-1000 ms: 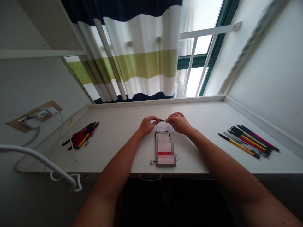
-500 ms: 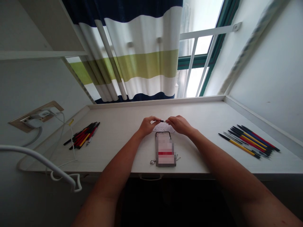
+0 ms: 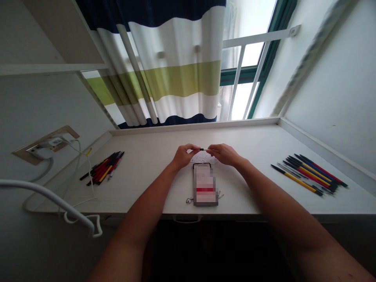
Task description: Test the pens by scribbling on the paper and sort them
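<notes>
Above the desk, my left hand (image 3: 185, 155) and my right hand (image 3: 223, 153) face each other, fingers closed on the two ends of one pen (image 3: 202, 149). Only a short black stretch and a pale stretch of that pen show between my fingertips; the rest is hidden by my fingers. Just beneath lies a white speckled pad or sheet (image 3: 202, 158), partly covered by my hands. A phone (image 3: 205, 186) with a blurred-out screen lies flat in front of it, towards me.
At the left on the white desk (image 3: 152, 156) is a pile of pens (image 3: 102, 168), mostly black and red. More pens (image 3: 311, 174) lie side by side at the right. A white cable (image 3: 91, 176) runs from the wall socket (image 3: 45, 145) over the desk's left edge.
My right hand has shifted slightly to the right, and a little more of the pen's pale part shows between my hands. The left hand stays almost where it was.
</notes>
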`<state>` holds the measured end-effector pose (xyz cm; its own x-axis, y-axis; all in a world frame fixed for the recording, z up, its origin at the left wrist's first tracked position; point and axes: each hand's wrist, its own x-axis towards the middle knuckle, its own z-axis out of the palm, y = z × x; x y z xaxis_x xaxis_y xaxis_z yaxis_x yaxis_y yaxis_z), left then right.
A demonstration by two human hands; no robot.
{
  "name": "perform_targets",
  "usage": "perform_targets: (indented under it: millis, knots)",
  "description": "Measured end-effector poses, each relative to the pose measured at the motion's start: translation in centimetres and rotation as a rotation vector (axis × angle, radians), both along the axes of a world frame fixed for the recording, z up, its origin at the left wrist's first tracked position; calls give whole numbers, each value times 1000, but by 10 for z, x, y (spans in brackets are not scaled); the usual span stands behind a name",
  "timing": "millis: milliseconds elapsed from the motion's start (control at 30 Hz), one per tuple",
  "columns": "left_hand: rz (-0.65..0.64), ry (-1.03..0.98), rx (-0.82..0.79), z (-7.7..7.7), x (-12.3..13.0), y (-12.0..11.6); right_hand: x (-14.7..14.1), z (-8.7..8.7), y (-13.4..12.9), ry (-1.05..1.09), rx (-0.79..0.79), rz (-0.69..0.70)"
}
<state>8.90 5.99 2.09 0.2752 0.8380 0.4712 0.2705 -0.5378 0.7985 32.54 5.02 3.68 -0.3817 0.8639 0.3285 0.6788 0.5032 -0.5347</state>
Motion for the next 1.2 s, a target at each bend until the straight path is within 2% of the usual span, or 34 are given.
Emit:
perform_targets:
  millis: [167, 233, 300, 367, 467, 533, 600, 700, 800, 933, 1067, 1200]
  knots:
    - [122, -127, 13, -1, 9, 2, -6, 1, 3, 771, -186, -13]
    - [92, -141, -21, -3, 14, 2, -15, 1, 5, 946, -272, 12]
    - [18, -71, -41, -6, 14, 4, -22, 3, 8, 1052, -345, 19]
    - [8, 50, 4, -9, 8, 8, -25, 7, 15, 1141, -392, 1]
    - [166, 280, 114, -16, -11, 19, -21, 18, 29, 1219, -385, -34]
    - [231, 451, 88, -22, -23, 26, -18, 24, 38, 1239, -348, -55]
    - [235, 557, 40, -28, -30, 31, -18, 27, 44, 1269, -296, -72]
    - [224, 598, 2, -35, -33, 35, -23, 23, 45, 1321, -259, -30]
    - [224, 585, 20, -38, -32, 36, -28, 19, 41, 1385, -285, 30]
    - [211, 649, 41, -34, -31, 34, -29, 21, 34, 1536, -340, -5]
    - [230, 811, -55, -21, -27, 24, -31, 27, 29, 1671, -374, 18]
    - [242, 873, -93, -13, -23, 18, -30, 30, 28, 1700, -368, 20]
